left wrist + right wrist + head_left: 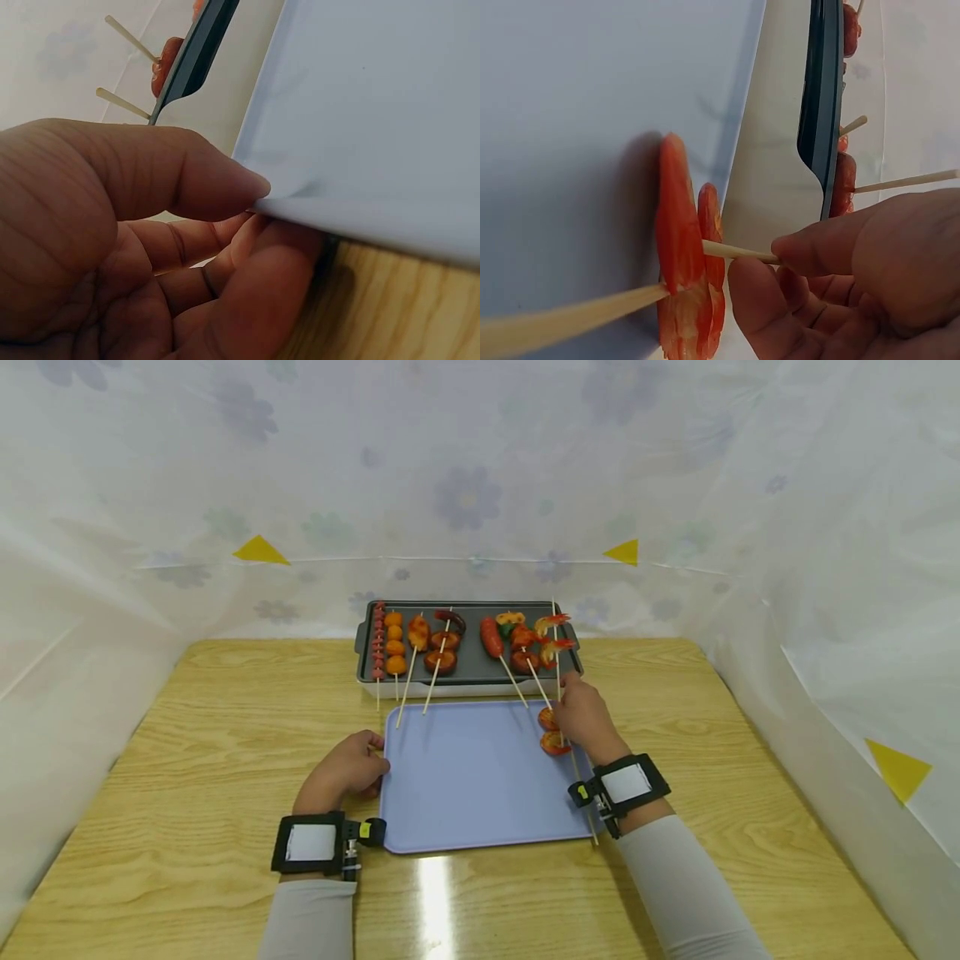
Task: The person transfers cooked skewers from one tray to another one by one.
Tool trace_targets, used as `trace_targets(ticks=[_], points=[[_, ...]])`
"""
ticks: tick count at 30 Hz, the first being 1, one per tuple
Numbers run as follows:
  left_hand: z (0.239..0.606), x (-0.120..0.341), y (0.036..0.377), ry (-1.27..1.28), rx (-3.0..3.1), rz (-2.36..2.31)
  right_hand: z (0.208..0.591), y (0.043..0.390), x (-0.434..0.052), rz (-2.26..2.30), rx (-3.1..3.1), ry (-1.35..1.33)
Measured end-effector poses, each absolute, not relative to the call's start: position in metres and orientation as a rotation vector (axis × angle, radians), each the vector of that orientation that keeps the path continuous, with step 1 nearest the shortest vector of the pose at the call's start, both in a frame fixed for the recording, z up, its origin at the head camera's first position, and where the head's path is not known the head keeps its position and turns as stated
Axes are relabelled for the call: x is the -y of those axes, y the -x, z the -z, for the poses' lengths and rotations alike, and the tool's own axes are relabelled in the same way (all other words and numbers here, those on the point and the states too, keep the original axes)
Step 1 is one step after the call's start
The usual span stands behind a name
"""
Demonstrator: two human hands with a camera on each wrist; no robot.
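Note:
My left hand grips the left edge of a pale blue-lilac rectangular tray. In the left wrist view its thumb lies over the rim and the fingers curl underneath. At the tray's right side my right hand pinches a wooden skewer between thumb and finger. Two red-orange pieces on this skewer, shrimp-like in the right wrist view, lie low over the tray; its long end runs toward the right wrist. Just beyond that hand, a shrimp skewer lies on the grill.
Behind the tray stands a dark rectangular grill plate bearing several skewers, including a sausage, orange balls and small red pieces. Some sticks overhang its front edge toward the tray. A flowered sheet hangs around the wooden table.

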State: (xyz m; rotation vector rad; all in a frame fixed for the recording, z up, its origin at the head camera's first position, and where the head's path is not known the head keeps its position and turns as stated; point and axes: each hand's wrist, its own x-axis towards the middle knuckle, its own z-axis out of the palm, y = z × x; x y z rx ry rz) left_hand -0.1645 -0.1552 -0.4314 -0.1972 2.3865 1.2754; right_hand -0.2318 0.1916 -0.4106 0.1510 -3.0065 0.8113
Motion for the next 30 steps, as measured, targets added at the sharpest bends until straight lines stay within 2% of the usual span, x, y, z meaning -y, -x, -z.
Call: trace_targets(ticks=[30], points=[[0.4318,0.1546,0.1652,0.192,-2.41,-1.254,0.4106,0.2229,-0.1876,-0.618,2.897,-0.203]])
